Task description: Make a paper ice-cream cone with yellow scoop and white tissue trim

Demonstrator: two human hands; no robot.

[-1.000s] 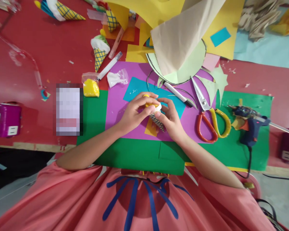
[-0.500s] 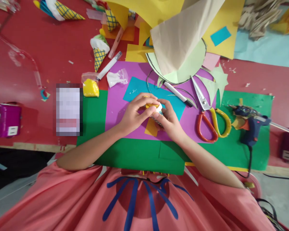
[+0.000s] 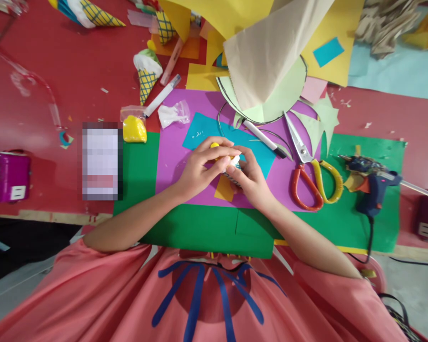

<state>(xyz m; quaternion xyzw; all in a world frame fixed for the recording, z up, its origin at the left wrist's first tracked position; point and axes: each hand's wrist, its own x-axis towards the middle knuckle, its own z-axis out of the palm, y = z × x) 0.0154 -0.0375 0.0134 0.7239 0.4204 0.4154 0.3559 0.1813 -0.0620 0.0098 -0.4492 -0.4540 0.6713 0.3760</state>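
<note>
Both hands meet over the purple sheet around a small craft ice cream cone point(image 3: 236, 160). White and yellow clay shows at its top, and a bit of its grid-patterned body shows below. My left hand point(image 3: 203, 166) is closed, its fingertips pressed on the clay end, with a yellow lump by the fingers. Wrapped around the patterned body is my right hand point(image 3: 252, 178), thumb toward me; most of the cone is hidden by the fingers. Under the hands lie an orange paper strip point(image 3: 224, 191) and a blue paper sheet point(image 3: 203, 130).
Scissors point(image 3: 303, 156) and a glue gun point(image 3: 374, 185) lie to the right. A white marker point(image 3: 264, 137) rests beyond my hands. Bagged yellow clay point(image 3: 134, 129), bagged white clay point(image 3: 173, 114) and another finished cone point(image 3: 148, 73) are at left. Pale green paper point(image 3: 285, 95) lies behind.
My left fingers have shifted slightly on the clay end, and more of a yellow lump shows beside them. Both hands keep their place and their hold.
</note>
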